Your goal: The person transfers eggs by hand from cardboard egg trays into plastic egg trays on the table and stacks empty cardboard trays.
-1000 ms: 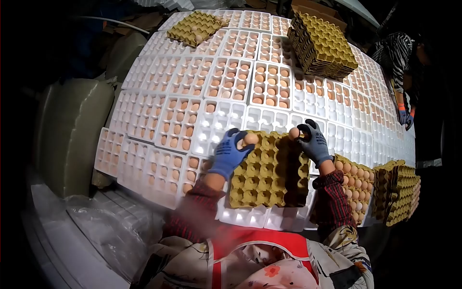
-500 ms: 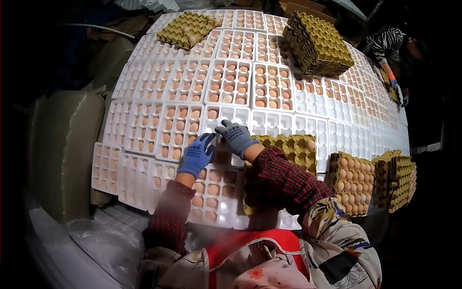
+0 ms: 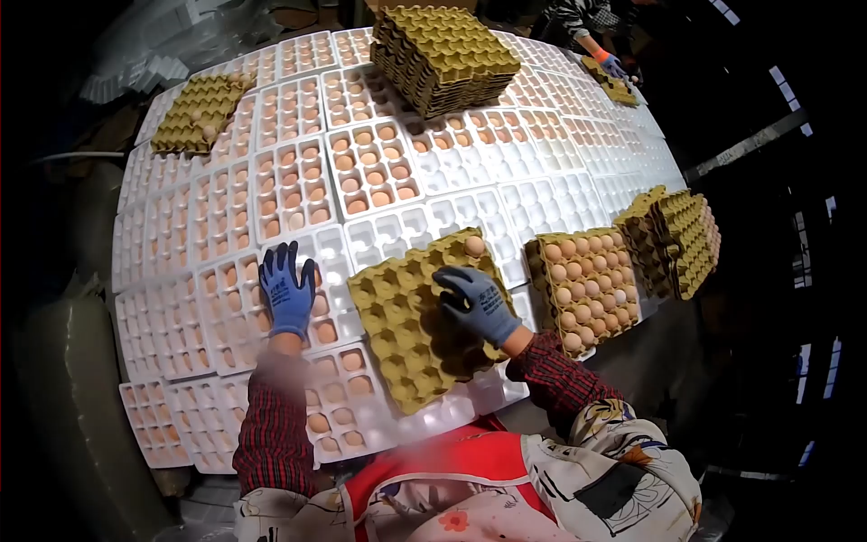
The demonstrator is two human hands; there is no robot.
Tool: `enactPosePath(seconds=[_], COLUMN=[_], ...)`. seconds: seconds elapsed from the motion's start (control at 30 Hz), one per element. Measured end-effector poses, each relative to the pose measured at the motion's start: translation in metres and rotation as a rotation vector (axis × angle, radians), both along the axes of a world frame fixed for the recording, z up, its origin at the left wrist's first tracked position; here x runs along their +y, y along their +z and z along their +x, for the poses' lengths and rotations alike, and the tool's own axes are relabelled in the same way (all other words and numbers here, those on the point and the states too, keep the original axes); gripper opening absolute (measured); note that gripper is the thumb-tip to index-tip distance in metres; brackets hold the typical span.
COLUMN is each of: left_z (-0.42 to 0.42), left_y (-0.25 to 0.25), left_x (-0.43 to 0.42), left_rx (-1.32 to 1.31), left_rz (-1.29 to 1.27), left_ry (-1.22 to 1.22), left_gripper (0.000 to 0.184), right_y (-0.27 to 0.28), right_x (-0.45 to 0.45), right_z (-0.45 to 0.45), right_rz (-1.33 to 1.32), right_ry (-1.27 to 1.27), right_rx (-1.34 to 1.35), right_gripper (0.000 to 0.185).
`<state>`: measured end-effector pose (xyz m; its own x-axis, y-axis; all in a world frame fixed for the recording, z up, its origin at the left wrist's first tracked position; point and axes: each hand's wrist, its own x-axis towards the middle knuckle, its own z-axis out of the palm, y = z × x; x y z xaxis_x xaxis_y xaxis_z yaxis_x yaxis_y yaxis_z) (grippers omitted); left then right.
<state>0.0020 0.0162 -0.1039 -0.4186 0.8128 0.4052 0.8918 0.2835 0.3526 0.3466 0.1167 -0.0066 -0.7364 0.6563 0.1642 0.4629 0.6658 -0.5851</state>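
Observation:
My left hand [image 3: 287, 291], in a blue glove with dark fingertips, lies over a white foam tray [image 3: 330, 244] partly filled with eggs. Its fingers are stretched out and slightly apart. In a matching glove, my right hand [image 3: 477, 303] is above a yellow-brown pulp egg tray [image 3: 393, 312]. The right fingers are loosely bent and apart, and no egg shows in them. A single egg [image 3: 474, 245] sits in the far corner cup of that pulp tray; its other visible cups are bare. The glove hides some cups.
A full pulp tray of eggs [image 3: 585, 282] stands at right, beside tilted pulp trays [image 3: 691, 242]. A tall stack of pulp trays [image 3: 447, 63] rests at the back; another pulp tray [image 3: 197, 113] lies far left. A co-worker's gloved hand [image 3: 614, 65] is at the far right.
The view has swung right. My right hand has moved from the foam tray to over the pulp tray. My left hand has flattened out, with its fingers now extended.

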Motion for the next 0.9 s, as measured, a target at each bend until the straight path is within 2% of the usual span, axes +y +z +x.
enactPosePath(seconds=[0.03,0.07,0.1,0.17,0.23,0.27,0.3,0.37,0.43,0.47,0.5,0.57,0.63,0.67,0.77,0.83,0.9], left_z=[0.025,0.052,0.079,0.138,0.182,0.196,0.203,0.203,0.190,0.186,0.180,0.178,0.179,0.179,0.185,0.184,0.178], left_y=[0.022,0.043,0.059,0.078,0.091,0.089,0.098,0.109,0.099,0.092,0.077,0.061,0.065,0.050,0.062,0.057,0.057], left_x=[0.009,0.021,0.032,0.047,0.048,0.042,0.034,0.004,-0.031,-0.050,-0.068,-0.099,-0.120,-0.132,-0.145,-0.154,-0.163], left_rx=[-0.055,-0.175,-0.289,-0.341,-0.392,-0.363,-0.351,-0.440,-0.491,-0.498,-0.571,-0.527,-0.636,-0.624,-0.651,-0.642,-0.694], left_rz=[0.063,0.063,0.061,-0.042,-0.027,0.020,0.045,0.089,0.141,0.116,0.097,0.055,-0.010,-0.048,-0.020,0.015,0.004], left_ry=[-0.015,-0.137,-0.254,-0.419,-0.520,-0.527,-0.515,-0.443,-0.299,-0.197,-0.123,0.016,0.039,0.042,-0.011,-0.059,-0.069], left_gripper=[0.042,0.043,0.045,0.043,0.045,0.046,0.045,0.043,0.041,0.041,0.045,0.049,0.051,0.051,0.049,0.050,0.050], right_y=[-0.002,0.006,0.008,0.004,-0.010,-0.024,-0.017,-0.015,-0.010,-0.004,-0.006,-0.010,-0.024,-0.038,-0.036,-0.041,-0.037], right_x=[0.020,0.036,0.056,0.083,0.097,0.105,0.107,0.111,0.099,0.088,0.076,0.051,0.031,0.026,0.030,0.022,0.017], right_z=[0.021,0.032,0.039,0.038,0.035,0.035,0.034,0.038,0.020,-0.002,-0.032,-0.103,-0.170,-0.199,-0.234,-0.209,-0.153], right_rz=[0.039,0.159,0.251,0.406,0.331,0.316,0.228,0.173,-0.230,-0.249,-0.410,-0.305,-0.189,-0.123,0.030,0.039,0.069], right_ry=[-0.075,-0.152,-0.120,0.025,0.132,0.157,0.140,-0.016,-0.211,-0.156,-0.081,0.126,0.169,0.165,0.303,0.157,0.003], right_rx=[-0.045,-0.125,-0.175,-0.294,-0.408,-0.353,-0.364,-0.198,0.338,0.438,0.436,0.393,0.313,0.337,-0.123,0.159,0.202], right_gripper=[0.042,0.041,0.046,0.050,0.054,0.048,0.043,0.040,0.042,0.041,0.040,0.039,0.030,0.028,0.036,0.046,0.051])
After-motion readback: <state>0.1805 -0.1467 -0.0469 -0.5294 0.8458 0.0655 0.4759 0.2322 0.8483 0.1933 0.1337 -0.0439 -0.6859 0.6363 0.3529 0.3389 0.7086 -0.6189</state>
